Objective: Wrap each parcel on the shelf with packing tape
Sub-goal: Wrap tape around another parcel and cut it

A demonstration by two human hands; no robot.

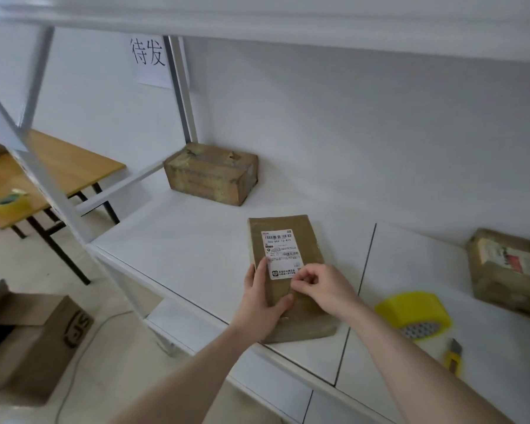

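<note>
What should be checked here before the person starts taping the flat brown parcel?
1. Flat brown parcel lies flat on the white shelf board: ok.
2. Left hand steadies it, fingers straight on top: ok.
3. Right hand is free for tape: not ok, its fingertips pinch at the white shipping label.
4. Yellow packing tape roll lies nearby on the shelf: ok.
5. Yellow utility knife is nearby: ok.
6. Tape's loose end found: cannot tell.

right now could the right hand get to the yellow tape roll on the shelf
Probably yes. The yellow tape roll lies on the white shelf just right of the right hand, with bare shelf between them. That hand is busy pinching at the flat parcel, so it must let go first.
</note>
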